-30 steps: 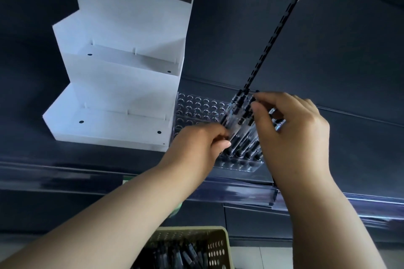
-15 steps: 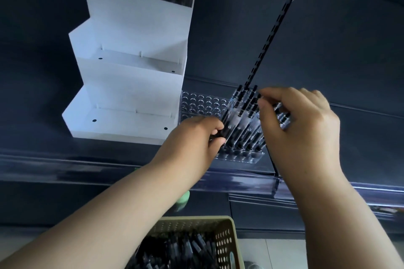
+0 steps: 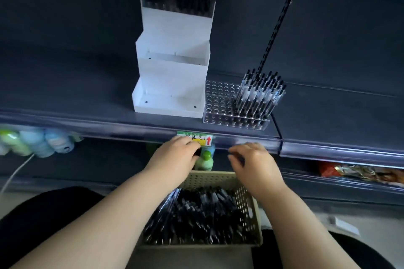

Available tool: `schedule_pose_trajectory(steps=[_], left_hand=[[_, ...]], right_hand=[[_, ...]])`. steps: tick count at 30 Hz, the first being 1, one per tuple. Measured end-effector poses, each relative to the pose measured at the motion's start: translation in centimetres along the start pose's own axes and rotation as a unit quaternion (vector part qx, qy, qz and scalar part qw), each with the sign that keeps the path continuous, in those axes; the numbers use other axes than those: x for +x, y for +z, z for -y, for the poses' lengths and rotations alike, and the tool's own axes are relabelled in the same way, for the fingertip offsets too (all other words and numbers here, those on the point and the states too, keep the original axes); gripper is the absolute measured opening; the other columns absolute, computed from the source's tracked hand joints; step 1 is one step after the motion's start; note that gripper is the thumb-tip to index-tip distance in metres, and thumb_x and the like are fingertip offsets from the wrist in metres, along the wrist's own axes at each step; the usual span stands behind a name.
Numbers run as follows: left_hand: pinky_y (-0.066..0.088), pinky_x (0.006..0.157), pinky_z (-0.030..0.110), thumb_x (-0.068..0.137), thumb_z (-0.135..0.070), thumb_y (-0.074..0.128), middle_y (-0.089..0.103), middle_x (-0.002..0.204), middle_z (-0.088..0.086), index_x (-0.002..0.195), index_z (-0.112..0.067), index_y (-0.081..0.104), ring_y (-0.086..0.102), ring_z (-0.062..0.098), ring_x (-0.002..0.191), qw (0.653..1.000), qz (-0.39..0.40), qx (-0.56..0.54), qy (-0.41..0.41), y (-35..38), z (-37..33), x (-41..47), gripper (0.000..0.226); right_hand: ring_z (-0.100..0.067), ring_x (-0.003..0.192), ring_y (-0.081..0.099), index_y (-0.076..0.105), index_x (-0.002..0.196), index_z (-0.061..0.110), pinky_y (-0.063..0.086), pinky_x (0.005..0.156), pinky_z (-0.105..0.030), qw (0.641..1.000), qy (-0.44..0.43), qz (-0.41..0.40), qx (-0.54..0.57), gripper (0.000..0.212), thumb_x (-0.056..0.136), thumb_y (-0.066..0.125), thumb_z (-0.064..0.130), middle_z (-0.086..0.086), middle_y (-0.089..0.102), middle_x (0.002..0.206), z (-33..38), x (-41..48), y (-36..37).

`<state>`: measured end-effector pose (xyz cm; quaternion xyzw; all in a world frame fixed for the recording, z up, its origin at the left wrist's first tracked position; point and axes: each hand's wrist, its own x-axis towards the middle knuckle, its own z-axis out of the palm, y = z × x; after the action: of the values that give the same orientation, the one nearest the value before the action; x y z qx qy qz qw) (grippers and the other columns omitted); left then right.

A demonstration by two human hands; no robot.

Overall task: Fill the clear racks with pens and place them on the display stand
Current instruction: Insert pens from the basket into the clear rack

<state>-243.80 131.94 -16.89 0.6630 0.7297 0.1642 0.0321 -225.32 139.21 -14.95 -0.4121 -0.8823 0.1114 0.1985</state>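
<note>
Head view, biggest things first: what lies around the fingers?
— A dark shelf (image 3: pixel 87 85) runs across, up beyond all the fingertips. On it, beyond the left fingers (image 3: pixel 190 144), the white display stand (image 3: pixel 172 85) rises in three tiers. The two lower tiers are bare. The top one holds a filled rack (image 3: pixel 177 0) whose pens are cut off by the upper edge.

And nearer than the fingers?
— A beige basket (image 3: pixel 209 178) sits below both wrists, heaped with loose pens (image 3: pixel 205 214). They smear into one dark mass, too blurred to count. The forearms cover its far corners.

The rack being filled?
— The clear rack (image 3: pixel 218 102) stands on the shelf beyond the right fingers (image 3: pixel 238 150), just beside the stand's right side. Whether the two touch I cannot tell. Its right half carries upright pens (image 3: pixel 260 96); the holes on its left half are empty.

The hands?
— The left hand (image 3: pixel 175 157) is back-up, fingers curled downward just beside a green bottle (image 3: pixel 204 160), under the price label (image 3: pixel 196 138). The tips are hidden, with something dark at them, so I cannot tell whether it holds anything. The right hand (image 3: pixel 253 161) hangs over the basket's far rim, fingers loosely bent and motion-blurred, with nothing seen in them.
</note>
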Motion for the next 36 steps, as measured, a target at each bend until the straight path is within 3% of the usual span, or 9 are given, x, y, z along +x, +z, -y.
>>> schedule_pose_trajectory(steps=[5,9,12,18,25,31,33,36], left_hand=[[0.048,0.087,0.036,0.093,-0.029,0.051,0.057,0.117,-0.006,0.119,-0.022,0.058,0.049,0.017,0.111,0.998,0.027,-0.014,-0.056,2.5,0.1,-4.2,0.028],[0.048,0.087,0.036,0.094,-0.023,0.046,0.056,0.114,-0.005,0.112,-0.025,0.059,0.056,0.022,0.105,0.981,0.124,-0.019,-0.149,5.1,0.2,-7.3,0.022],[0.042,0.09,0.025,0.094,-0.014,0.042,0.056,0.122,0.0,0.117,-0.023,0.058,0.053,0.021,0.113,0.965,0.175,0.001,-0.196,6.9,0.2,-9.1,0.029],[0.039,0.095,0.026,0.094,-0.007,0.043,0.05,0.134,0.002,0.126,-0.017,0.053,0.047,0.022,0.122,0.951,0.209,0.043,-0.223,8.4,0.3,-9.4,0.034],[0.042,0.098,0.034,0.089,0.004,0.04,0.042,0.143,0.011,0.132,-0.011,0.049,0.046,0.026,0.125,0.925,0.263,0.118,-0.247,9.7,0.1,-7.5,0.047],[0.043,0.094,0.031,0.09,0.005,0.036,0.046,0.141,0.006,0.134,-0.016,0.047,0.045,0.023,0.127,0.902,0.291,0.116,-0.298,10.7,0.5,-5.8,0.051],[0.042,0.097,0.031,0.09,0.006,0.035,0.039,0.147,0.004,0.138,-0.017,0.042,0.042,0.021,0.131,0.897,0.292,0.098,-0.316,10.6,0.7,-5.3,0.054],[0.039,0.1,0.029,0.089,0.002,0.039,0.036,0.148,0.002,0.141,-0.018,0.039,0.038,0.019,0.133,0.893,0.289,0.088,-0.334,10.4,0.8,-5.0,0.055]], right_hand=[[-0.022,0.097,0.057,0.067,0.105,0.017,0.047,0.08,-0.029,0.989,0.094,0.117,0.013,0.022,0.089,0.053,0.022,-0.004,0.064,0.102,0.7,-3.4,3.9],[-0.025,0.093,0.062,0.067,0.101,0.017,0.048,0.076,-0.028,0.96,0.177,0.217,-0.01,0.021,0.09,0.05,0.022,-0.006,0.066,0.103,1.4,-5.6,7.1],[-0.024,0.094,0.064,0.066,0.101,0.013,0.049,0.075,-0.026,0.937,0.224,0.268,-0.007,0.018,0.089,0.053,0.018,-0.008,0.068,0.103,1.4,-7.3,9.3],[-0.027,0.099,0.062,0.061,0.11,0.012,0.049,0.079,-0.03,0.915,0.282,0.29,0.005,0.026,0.09,0.055,0.027,-0.008,0.065,0.107,1.1,-8.0,11.1],[-0.027,0.105,0.061,0.059,0.115,0.011,0.05,0.083,-0.034,0.895,0.319,0.311,-0.033,0.026,0.09,0.054,0.015,-0.008,0.064,0.113,0.7,-6.8,13.0],[-0.027,0.111,0.058,0.055,0.118,0.005,0.048,0.081,-0.027,0.882,0.33,0.335,-0.017,0.031,0.089,0.054,0.012,-0.011,0.061,0.119,0.0,-5.1,13.7],[-0.026,0.108,0.06,0.055,0.116,0.004,0.048,0.079,-0.027,0.87,0.333,0.362,-0.007,0.03,0.087,0.053,0.013,-0.012,0.062,0.117,-0.1,-4.7,13.5],[-0.023,0.089,0.064,0.056,0.109,0.005,0.049,0.069,-0.025,0.854,0.333,0.4,0.019,0.029,0.084,0.059,0.02,-0.01,0.064,0.105,-0.2,-4.5,13.1]])
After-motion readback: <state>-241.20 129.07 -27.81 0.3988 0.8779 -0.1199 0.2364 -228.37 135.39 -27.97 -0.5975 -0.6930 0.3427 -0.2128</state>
